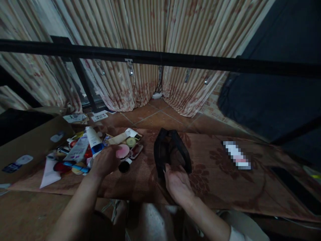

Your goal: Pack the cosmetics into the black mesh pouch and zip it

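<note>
My left hand point(106, 161) is over a jumble of cosmetics on the cloth-covered table, its fingers curled in and mostly hidden behind the back of the hand. Its edge meets a round pink compact point(122, 151); what the fingers hold, if anything, is out of sight. Just beyond stands a white tube point(92, 137) with a blue end. Gripped at its near edge by my right hand point(178, 183), a black mesh pouch point(160, 150) sits with its top open. A small round black item point(124, 166) lies near my left hand.
At the left stands a cardboard box point(37, 147) beside the pile. A dark phone-like slab point(296, 189) and a blurred-out item point(237, 155) lie on the patterned cloth point(213, 187) at right. A black rail point(150, 55) crosses before the striped curtains point(140, 26).
</note>
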